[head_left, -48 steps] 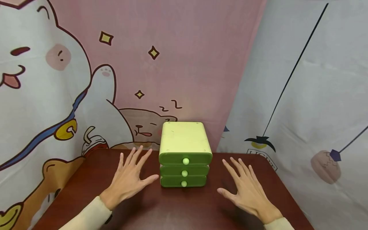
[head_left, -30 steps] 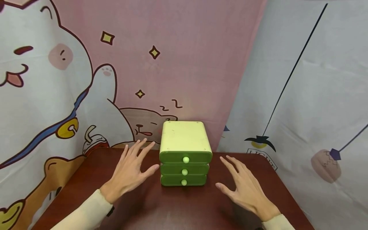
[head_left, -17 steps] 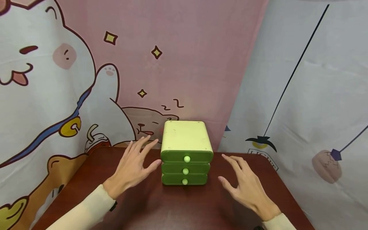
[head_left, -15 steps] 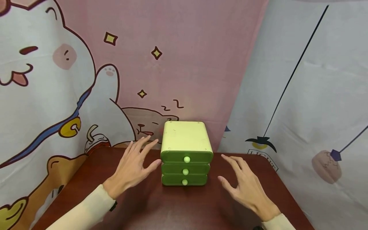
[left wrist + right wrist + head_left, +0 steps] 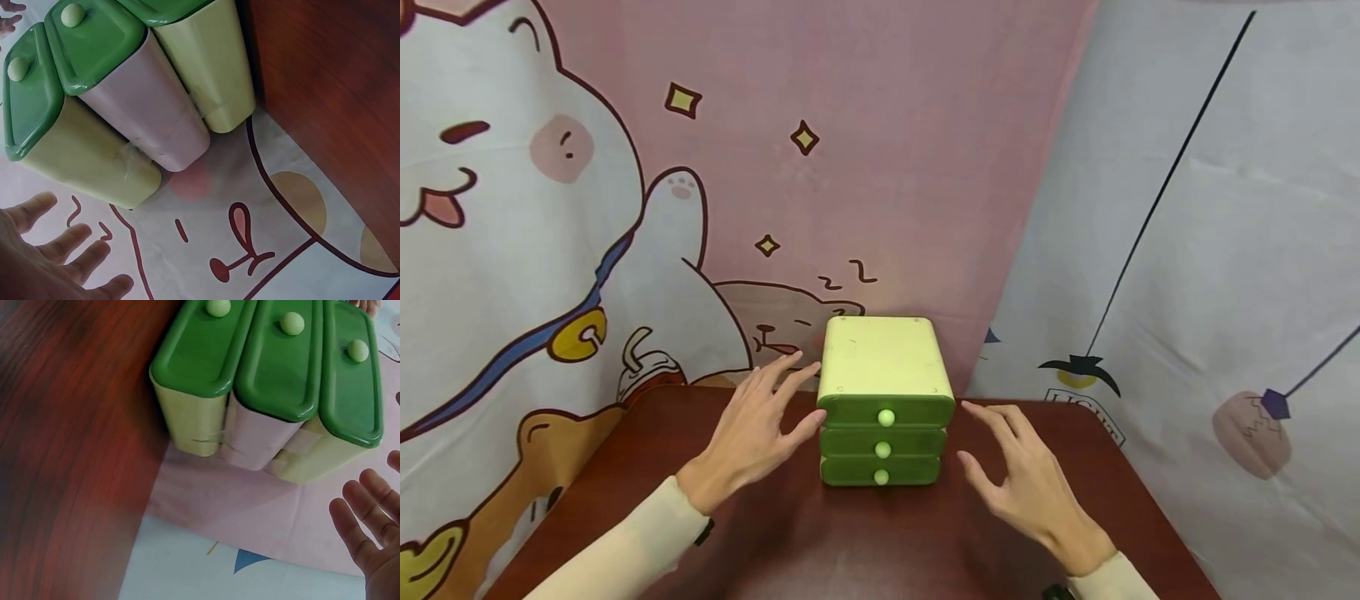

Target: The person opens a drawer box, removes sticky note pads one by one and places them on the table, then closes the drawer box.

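A small three-drawer storage box (image 5: 886,357) stands on the table, with a pale yellow top and green drawer fronts. Each front carries a round light green knob (image 5: 886,417), and all the drawers sit flush. To its left hovers my left hand (image 5: 747,435), fingers spread, the thumb tip near the front left edge. My right hand (image 5: 1033,487) is held off to the right, fingers loosely bent and apart from the box. Both wrist views show a gap between hand and box. From the side, the middle tier (image 5: 150,103) looks pinkish and the others yellow. Neither hand holds anything.
The dark red-brown table (image 5: 880,546) has its back edge against a cartoon-printed cloth backdrop (image 5: 925,167). Clear tape (image 5: 303,440) shows on the side of the box in the right wrist view.
Both hands have come inward toward the sides of the box, and the left has also risen in view. My right fingers are more bent than before. The box has stayed in place.
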`<state>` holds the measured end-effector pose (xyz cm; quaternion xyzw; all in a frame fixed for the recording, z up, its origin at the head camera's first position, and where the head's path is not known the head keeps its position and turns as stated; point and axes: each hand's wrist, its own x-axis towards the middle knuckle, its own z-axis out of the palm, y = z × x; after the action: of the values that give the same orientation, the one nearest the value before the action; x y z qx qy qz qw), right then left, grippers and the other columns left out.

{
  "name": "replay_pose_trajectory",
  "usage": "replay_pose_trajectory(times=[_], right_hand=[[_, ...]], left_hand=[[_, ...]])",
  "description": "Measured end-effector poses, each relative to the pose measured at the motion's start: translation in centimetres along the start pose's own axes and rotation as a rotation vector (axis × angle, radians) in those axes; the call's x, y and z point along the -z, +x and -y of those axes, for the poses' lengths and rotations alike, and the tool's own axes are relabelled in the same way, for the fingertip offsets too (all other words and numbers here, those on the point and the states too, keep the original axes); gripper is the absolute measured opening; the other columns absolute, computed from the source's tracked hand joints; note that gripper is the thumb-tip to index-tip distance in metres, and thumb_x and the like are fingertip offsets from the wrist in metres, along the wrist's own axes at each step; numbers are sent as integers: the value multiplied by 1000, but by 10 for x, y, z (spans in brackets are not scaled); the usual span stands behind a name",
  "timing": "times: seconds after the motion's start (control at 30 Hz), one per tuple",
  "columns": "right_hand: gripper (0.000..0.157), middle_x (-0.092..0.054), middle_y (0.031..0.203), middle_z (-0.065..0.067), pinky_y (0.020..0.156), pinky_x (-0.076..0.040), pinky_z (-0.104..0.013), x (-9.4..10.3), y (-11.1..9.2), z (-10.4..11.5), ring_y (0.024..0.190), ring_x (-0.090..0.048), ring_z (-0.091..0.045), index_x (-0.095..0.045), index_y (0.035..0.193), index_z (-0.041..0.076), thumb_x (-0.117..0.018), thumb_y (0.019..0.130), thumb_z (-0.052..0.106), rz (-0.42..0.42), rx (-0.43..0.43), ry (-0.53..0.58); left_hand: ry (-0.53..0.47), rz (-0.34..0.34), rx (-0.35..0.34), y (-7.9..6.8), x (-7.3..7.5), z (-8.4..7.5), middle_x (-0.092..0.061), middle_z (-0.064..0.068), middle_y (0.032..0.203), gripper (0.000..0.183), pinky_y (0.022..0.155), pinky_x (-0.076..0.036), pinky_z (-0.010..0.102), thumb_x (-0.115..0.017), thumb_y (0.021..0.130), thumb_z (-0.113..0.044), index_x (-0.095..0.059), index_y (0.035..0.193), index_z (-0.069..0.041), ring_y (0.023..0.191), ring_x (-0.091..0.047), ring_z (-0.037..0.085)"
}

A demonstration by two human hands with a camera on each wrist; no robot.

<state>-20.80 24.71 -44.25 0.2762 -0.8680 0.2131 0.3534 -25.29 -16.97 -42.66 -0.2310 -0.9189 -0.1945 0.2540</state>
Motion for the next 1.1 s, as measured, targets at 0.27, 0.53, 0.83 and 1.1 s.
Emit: replay_pose_trajectory(times=[0.27,0.53,0.83,1.1], right_hand=[[68,-71,133,3,98,-60,-32,0,5,9,119,-75,-15,-70,160,19,-91,96,21,4,-9,53],[66,-72,132,4,94,-59,-25,-7,11,16,117,-75,-12,-70,160,18,-89,97,17,-5,10,98],[60,-74,127,-3,96,-63,-24,-19,18,24,111,-77,-11,-73,155,13,-89,97,13,-21,44,154],[57,-74,125,-7,99,-58,-15,-26,24,29,104,-77,-20,-74,152,10,-88,97,8,-11,66,199]], left_hand=[[-27,-16,-22,7,-3,-8,-48,10,185,70,132,-42,80,-70,113,-59,-56,174,-30,168,-51,42],[-51,-36,-42,10,-7,-14,-50,12,183,66,127,-47,79,-70,113,-53,-58,173,-27,166,-53,41],[-86,-25,-45,14,-9,-18,-49,10,184,66,130,-46,77,-69,115,-53,-56,174,-29,168,-51,41],[-95,-18,-68,20,-15,-21,-51,12,182,65,130,-47,76,-68,115,-51,-56,175,-29,168,-51,42]])
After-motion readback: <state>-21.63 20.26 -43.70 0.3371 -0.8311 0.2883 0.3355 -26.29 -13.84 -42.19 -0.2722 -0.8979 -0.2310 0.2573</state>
